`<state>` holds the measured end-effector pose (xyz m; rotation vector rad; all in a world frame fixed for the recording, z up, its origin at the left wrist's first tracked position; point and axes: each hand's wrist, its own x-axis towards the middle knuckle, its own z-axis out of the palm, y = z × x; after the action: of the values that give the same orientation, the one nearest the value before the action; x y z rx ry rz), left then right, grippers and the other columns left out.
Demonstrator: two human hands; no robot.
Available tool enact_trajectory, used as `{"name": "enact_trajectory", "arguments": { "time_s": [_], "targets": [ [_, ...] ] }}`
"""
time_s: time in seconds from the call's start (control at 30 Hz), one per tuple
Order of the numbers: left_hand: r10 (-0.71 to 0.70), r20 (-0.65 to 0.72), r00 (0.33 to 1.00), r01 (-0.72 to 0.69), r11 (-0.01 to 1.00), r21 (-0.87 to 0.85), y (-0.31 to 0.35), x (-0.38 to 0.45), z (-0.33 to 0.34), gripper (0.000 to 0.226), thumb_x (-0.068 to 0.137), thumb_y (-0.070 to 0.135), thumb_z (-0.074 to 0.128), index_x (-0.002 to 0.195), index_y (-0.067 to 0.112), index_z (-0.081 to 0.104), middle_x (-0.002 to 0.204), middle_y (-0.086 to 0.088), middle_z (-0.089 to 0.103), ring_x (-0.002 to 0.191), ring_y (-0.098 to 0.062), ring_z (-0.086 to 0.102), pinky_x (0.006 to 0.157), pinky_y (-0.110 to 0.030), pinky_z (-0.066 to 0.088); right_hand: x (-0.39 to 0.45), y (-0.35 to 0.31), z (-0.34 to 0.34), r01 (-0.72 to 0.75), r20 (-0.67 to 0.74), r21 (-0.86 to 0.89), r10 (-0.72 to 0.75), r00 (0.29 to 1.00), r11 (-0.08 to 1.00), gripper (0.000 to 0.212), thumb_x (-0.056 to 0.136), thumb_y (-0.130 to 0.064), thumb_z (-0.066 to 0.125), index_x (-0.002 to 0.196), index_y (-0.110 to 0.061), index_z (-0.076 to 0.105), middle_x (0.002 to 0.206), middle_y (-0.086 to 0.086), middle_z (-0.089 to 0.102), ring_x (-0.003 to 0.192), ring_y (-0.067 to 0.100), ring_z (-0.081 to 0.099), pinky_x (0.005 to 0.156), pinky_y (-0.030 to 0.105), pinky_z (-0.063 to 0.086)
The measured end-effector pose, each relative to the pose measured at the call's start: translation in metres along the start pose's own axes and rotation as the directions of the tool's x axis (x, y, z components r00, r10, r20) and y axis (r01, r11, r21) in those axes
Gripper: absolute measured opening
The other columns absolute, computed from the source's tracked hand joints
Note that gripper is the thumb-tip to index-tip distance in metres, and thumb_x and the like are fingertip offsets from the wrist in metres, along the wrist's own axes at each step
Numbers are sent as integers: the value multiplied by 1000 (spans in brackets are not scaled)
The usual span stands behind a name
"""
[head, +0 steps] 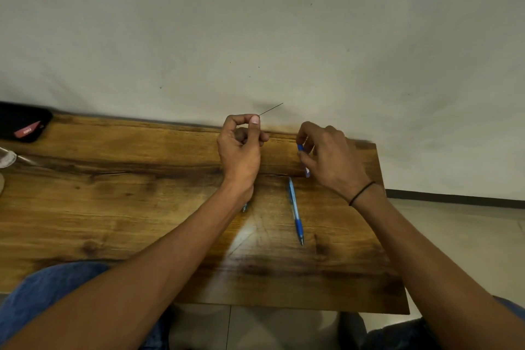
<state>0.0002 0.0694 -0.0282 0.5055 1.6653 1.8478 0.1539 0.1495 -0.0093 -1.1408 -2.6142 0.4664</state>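
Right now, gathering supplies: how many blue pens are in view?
3. One blue pen lies on the table between the forearms; one is held in the right hand; a third's tip peeks from under the left wrist, mostly hidden.

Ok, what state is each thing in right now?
left hand: pinches the thin rod above the table
thin rod: held at one end, tip up and right
right hand: grips the blue piece
blue piece: held, mostly hidden by fingers
blue pen: lies flat on the table, untouched
black pouch: lies far left
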Motion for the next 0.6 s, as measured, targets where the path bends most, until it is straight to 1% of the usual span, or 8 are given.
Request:
{"name": "enact_trajectory", "arguments": {
  "time_s": [0.1,0.2,0.23,0.37,0.47,0.6],
  "targets": [
    [-5,9,1000,5,1000,-4,1,-1,0,6,105,17,64,109,12,66,70,-4,69,70,-8,67,74,-22,56,-4,4,13,23,18,-87,-22,1000,996,18,90,-14,70,104,-21,60,87,2,70,96,27,58,70,40,52],
    [-5,17,1000,5,1000,-3,1,-2,0,6,105,17,64,108,12,65,69,-5,68,66,-5,67,70,-18,55,-6,8,25,40,34,-120,-37,999,992,19,88,-14,70,103,-20,60,85,-3,65,96,26,55,70,34,39],
    [-4,18,1000,4,1000,-3,1,-2,0,7,105,17,65,108,11,65,68,-6,67,65,-3,67,69,-18,55,-6,9,29,41,46,-126,-36,998,991,19,88,-14,70,103,-20,60,86,-2,66,98,26,54,72,34,37],
    [-4,36,999,4,1000,4,1,-3,1,6,105,15,65,107,10,66,65,-4,66,63,-4,65,70,-22,56,-6,9,37,40,78,-167,-27,997,985,20,89,-19,70,106,-20,61,92,3,71,103,28,54,82,41,45],
    [-10,45,999,10,1000,3,1,-3,2,7,104,15,66,107,9,66,65,-4,64,63,-5,65,71,-25,56,-5,6,41,43,82,-196,-27,996,980,16,89,-19,71,102,-19,62,95,4,72,104,31,56,82,43,45],
    [-10,46,999,10,1000,0,1,-3,1,10,104,14,66,110,6,66,67,-6,64,63,-5,66,71,-23,57,-5,6,47,48,109,-179,-29,994,983,9,93,-14,69,100,-15,64,100,8,70,103,31,57,84,43,50]
  ]
}}
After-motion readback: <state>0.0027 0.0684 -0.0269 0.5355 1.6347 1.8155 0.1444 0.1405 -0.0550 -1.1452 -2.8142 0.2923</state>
